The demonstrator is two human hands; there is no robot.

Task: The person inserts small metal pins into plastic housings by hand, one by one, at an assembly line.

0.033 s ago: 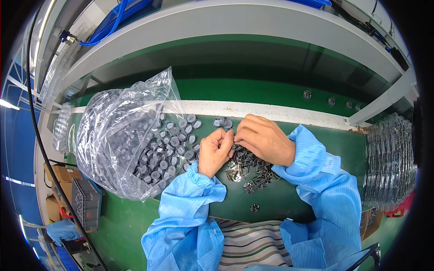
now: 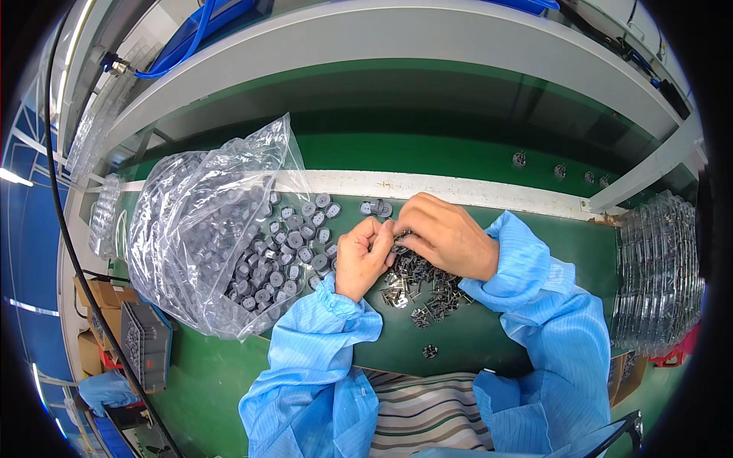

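Note:
My left hand [image 2: 363,259] and my right hand [image 2: 447,233] meet fingertip to fingertip over the green table [image 2: 229,374], both in blue sleeves. Together they pinch a small part, which my fingers mostly hide. Round grey caps [image 2: 294,240] lie spread just left of my left hand, spilling from a clear plastic bag [image 2: 191,221] that is full of them. Two more grey caps [image 2: 376,208] sit just beyond my fingertips. A heap of small dark metal pieces [image 2: 427,294] lies under and in front of my right hand. A single piece [image 2: 430,351] sits nearer to me.
A white strip [image 2: 489,188] runs along the table's far edge under a grey shelf [image 2: 397,38]. Stacked clear plastic trays [image 2: 657,275] stand at the right, and more clear trays [image 2: 103,214] at the far left. A grey crate [image 2: 145,343] sits low left, and a blue hose [image 2: 183,46] hangs above.

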